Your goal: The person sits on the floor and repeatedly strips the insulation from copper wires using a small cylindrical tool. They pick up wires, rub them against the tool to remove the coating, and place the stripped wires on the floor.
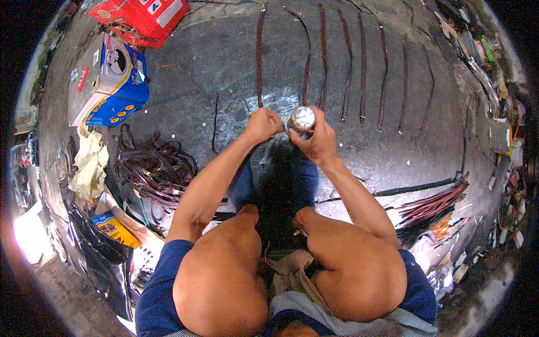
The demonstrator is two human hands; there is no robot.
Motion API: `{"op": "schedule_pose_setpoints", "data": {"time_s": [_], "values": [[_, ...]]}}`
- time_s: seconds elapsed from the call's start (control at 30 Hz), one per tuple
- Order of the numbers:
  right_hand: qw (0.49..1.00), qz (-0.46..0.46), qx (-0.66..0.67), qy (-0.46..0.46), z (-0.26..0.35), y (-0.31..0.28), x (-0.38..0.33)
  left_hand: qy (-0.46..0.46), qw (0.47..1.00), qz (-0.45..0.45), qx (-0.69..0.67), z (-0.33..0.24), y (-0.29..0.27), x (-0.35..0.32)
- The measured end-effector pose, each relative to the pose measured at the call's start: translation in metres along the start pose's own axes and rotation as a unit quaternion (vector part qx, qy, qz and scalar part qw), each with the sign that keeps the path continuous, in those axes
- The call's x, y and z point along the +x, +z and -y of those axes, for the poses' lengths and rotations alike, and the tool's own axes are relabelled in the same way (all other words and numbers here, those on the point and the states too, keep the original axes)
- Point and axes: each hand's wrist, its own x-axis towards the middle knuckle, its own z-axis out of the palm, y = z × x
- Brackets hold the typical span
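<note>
My right hand (320,140) is wrapped round a small round can (304,118) with a pale, shiny top. Close beside it on the left, my left hand (264,124) is closed with its fingertips turned toward the can; what they pinch is hidden. A long dark brown strip (260,56) on the floor runs down to the back of my left hand, which covers its lower end. From the can rightward, several similar narrow strips (346,67) lie side by side, roughly parallel. A shorter dark strip (215,123) lies left of my left forearm.
A heap of coiled brown strips (154,165) lies to the left. Beyond it stand a blue and white box (109,84) and a red package (149,19). Crumpled cream paper (90,163) is at the left edge. A bundle of reddish strips (435,205) lies at right.
</note>
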Motion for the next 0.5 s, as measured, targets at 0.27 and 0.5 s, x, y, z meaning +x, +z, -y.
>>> {"op": "schedule_pose_setpoints", "data": {"time_s": [0.27, 0.5], "values": [[0.997, 0.044, -0.035, -0.062, -0.002, -0.001, 0.007, 0.353, 0.928, -0.109, -0.045, -0.040, 0.000, -0.036], [0.964, 0.071, 0.137, 0.216, -0.082, 0.030, 0.003, 0.267, 0.962, -0.047, -0.024, -0.036, 0.010, -0.027]]}}
